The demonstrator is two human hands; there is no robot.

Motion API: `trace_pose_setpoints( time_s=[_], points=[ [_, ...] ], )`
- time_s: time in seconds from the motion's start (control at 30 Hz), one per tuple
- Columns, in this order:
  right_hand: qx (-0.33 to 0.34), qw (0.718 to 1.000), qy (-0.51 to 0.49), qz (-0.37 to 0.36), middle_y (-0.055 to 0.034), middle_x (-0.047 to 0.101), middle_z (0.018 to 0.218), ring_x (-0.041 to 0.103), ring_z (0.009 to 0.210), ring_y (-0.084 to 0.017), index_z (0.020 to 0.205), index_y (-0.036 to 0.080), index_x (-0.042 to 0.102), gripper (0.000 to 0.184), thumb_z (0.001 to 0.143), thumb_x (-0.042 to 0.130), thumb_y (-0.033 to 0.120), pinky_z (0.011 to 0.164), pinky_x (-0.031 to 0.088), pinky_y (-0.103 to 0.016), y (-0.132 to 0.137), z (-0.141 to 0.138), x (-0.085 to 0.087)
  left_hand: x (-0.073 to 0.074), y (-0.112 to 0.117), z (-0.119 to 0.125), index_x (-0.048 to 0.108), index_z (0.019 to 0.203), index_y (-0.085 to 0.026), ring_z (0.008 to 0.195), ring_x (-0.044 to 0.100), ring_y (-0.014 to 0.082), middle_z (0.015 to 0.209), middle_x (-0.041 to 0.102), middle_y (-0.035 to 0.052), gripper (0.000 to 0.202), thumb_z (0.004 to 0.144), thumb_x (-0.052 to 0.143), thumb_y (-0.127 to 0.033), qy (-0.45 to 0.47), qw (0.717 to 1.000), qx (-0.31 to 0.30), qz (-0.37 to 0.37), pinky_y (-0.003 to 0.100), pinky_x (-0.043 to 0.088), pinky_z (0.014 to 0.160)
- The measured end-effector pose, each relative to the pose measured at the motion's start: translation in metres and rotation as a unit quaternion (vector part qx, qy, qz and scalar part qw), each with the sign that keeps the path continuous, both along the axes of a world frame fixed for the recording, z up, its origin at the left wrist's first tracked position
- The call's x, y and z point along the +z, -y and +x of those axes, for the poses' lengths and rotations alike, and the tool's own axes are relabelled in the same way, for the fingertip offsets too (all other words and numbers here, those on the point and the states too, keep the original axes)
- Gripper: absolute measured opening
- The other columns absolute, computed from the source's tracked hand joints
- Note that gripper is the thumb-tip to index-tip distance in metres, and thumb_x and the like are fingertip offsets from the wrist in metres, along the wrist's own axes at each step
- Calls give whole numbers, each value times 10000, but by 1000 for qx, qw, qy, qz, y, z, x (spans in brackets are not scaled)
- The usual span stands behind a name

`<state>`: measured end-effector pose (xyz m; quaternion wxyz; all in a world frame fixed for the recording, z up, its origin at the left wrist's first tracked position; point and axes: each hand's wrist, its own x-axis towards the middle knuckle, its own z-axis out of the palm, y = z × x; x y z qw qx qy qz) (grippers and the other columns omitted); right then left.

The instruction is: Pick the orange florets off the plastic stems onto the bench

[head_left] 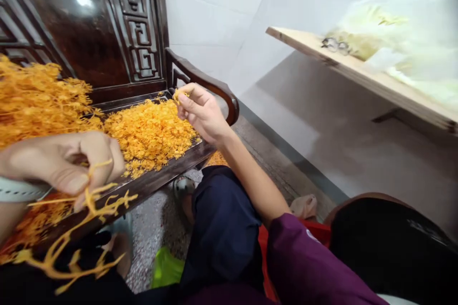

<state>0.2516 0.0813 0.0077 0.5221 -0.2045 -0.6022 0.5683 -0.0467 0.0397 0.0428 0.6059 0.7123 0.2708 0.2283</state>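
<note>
Pinch grip, both hands — left hand: branched orange sprig, thumb to finger, hanging before bench edge | right hand: small orange piece at fingertips, above pile of loose bits on bench | taller orange heap — left of pile

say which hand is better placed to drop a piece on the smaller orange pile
Right, probably: the right hand pinches a small orange piece by the smaller pile; the left hand holds a branched stem.

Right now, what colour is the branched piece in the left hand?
Yellow-orange; the branched piece shows in the head view.
</note>
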Motion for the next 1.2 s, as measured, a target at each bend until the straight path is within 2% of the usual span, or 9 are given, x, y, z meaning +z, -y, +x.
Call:
trace_pose_setpoints(
  time_s=[0.1, 0.23, 0.33, 0.53, 0.67, 0.93, 1.07, 1.13, 1.2],
  points=[
    [1, 986, 166, 13, 40, 601, 762, 514, 688, -92, 1026, 178, 577, 288, 969, 785, 369, 661, 430, -236, -12, -8, -29, 8, 1, 10, 782, 526, -227, 404, 493, 159, 430, 503, 74, 488, 800, 837, -627, 72, 995, -54, -33, 302, 421, 389],
    [64, 937, 338, 55, 18, 645, 796, 560, 699, -115, 1172, 124, 586, 194, 992, 657, 132, 683, 447, -252, -17, -31, -66, 5, -2, 23, 781, 676, -182, 414, 342, 73, 516, 370, -16, 325, 849, 875, -440, 212, 969, 66, -104, 194, 301, 369],
    [112, 910, 393, 68, -68, 719, 1009, 634, 841, -153, 1258, 101, 613, 288, 974, 575, 68, 791, 523, -297, -18, -41, -75, 4, -2, 33, 723, 733, -167, 409, 315, 67, 556, 356, -25, 448, 1095, 571, -382, 292, 929, 161, -162, 159, 264, 356],
    [285, 939, 194, -20, -133, 691, 1415, 659, 1209, -204, 1361, 180, 594, 578, 839, 840, 208, 997, 577, -333, -11, -31, -46, 3, -10, 47, 639, 853, -216, 442, 397, 58, 574, 420, -55, 333, 1121, 594, -408, 418, 809, 362, -201, 140, 329, 395],
    [332, 928, 116, -125, -132, 773, 1272, 726, 1093, -184, 1475, 203, 530, 647, 912, 837, 290, 947, 577, -312, 8, -21, -20, -12, -25, 42, 657, 923, -227, 522, 523, 50, 668, 577, -51, 234, 1061, 716, -406, 437, 774, 422, -178, 134, 473, 518],
    [137, 980, 123, -74, 30, 617, 704, 553, 622, -79, 1008, 144, 762, 269, 952, 841, 395, 596, 457, -217, 7, -10, -19, -35, -37, 17, 729, 932, -186, 649, 619, 95, 749, 665, 5, 183, 1004, 755, -352, 356, 786, 485, -140, 193, 552, 652],
    [-67, 993, 85, 52, 2, 669, 713, 581, 623, -98, 987, 187, 799, 175, 962, 799, 361, 611, 441, -266, 17, 32, 23, -37, -32, -2, 704, 904, -160, 659, 621, 94, 737, 673, 9, 130, 999, 652, -231, 286, 785, 511, -204, 207, 552, 664],
    [-262, 944, 71, 189, -8, 738, 776, 610, 676, -102, 971, 223, 834, 126, 963, 736, 301, 673, 407, -340, 29, 63, 55, -42, -25, -10, 701, 928, -149, 651, 619, 94, 731, 673, -2, 93, 975, 626, -178, 240, 806, 485, -238, 212, 548, 665],
    [-455, 841, 35, 291, 24, 789, 865, 640, 743, -126, 672, 218, 751, 349, 955, 603, 359, 735, 335, -477, 40, 96, 79, -49, -19, -16, 708, 935, -130, 629, 610, 98, 712, 672, -4, 83, 947, 627, -141, 203, 823, 463, -260, 212, 537, 636]
  ],
)
